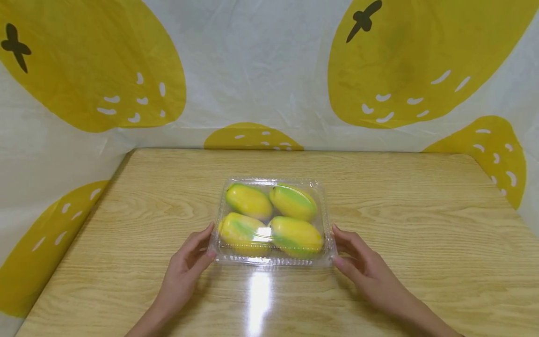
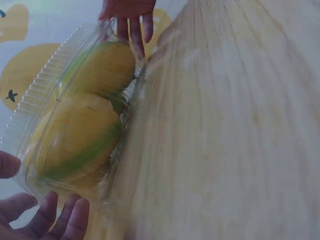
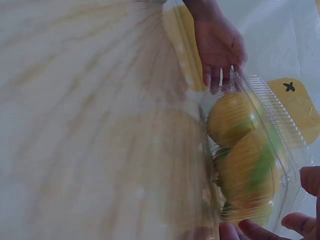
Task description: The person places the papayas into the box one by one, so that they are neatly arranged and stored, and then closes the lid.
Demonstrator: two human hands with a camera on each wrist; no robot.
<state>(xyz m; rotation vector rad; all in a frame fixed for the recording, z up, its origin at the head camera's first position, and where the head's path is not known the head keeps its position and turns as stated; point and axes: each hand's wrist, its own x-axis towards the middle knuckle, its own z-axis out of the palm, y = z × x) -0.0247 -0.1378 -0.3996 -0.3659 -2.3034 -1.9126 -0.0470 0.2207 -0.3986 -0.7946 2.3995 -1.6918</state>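
A clear plastic clamshell box (image 1: 273,263) rests shut on the wooden table (image 1: 421,224), with several yellow-green mangoes (image 1: 248,201) inside. My left hand (image 1: 205,241) touches the box's near-left corner, fingers along the side and thumb at the front rim. At the near-right corner my right hand (image 1: 342,244) touches it the same way. The left wrist view has the box (image 2: 45,85), a mango (image 2: 75,135) and my left fingers (image 2: 60,217) below it. In the right wrist view the box (image 3: 280,115) lies between my right fingertips (image 3: 300,220) and the left hand (image 3: 217,47).
A white cloth printed with large yellow fruit shapes (image 1: 261,70) hangs behind the table and along both sides. The table's back edge meets it; bare wood surrounds the box.
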